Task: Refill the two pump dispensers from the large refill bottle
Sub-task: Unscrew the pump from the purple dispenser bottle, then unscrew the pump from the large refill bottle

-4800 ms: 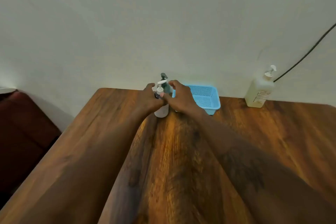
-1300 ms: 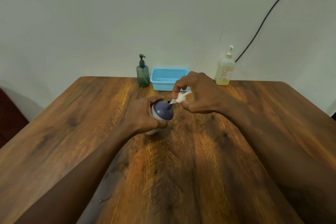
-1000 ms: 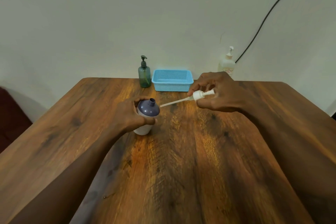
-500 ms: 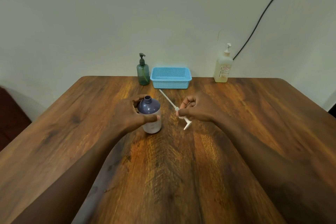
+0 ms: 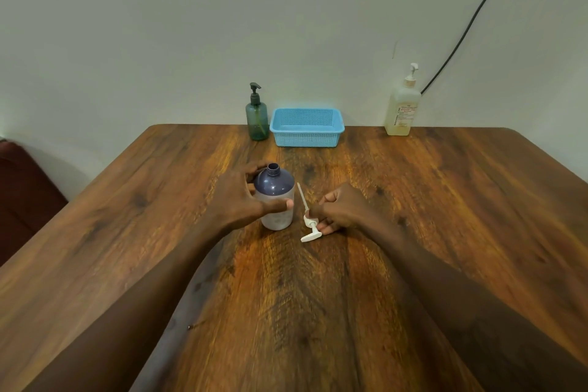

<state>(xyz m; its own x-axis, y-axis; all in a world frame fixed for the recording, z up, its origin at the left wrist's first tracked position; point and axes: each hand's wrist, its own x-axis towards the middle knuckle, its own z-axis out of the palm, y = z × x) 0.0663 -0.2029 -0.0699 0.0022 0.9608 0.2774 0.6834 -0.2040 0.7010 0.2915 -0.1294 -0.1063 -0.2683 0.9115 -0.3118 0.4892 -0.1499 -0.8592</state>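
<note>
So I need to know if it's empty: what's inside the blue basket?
Nothing shows inside the basket: its back and side mesh walls are bare down to where the front wall cuts the view. The floor is hidden behind that wall, so something flat could lie there.

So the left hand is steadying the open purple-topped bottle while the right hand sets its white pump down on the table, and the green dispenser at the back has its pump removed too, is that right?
Not quite: the green dispenser beside the blue basket has its dark pump on, as the head view shows. The rest holds: the left hand steadies the open purple-topped bottle, and the right hand sets its white pump on the table.
</note>
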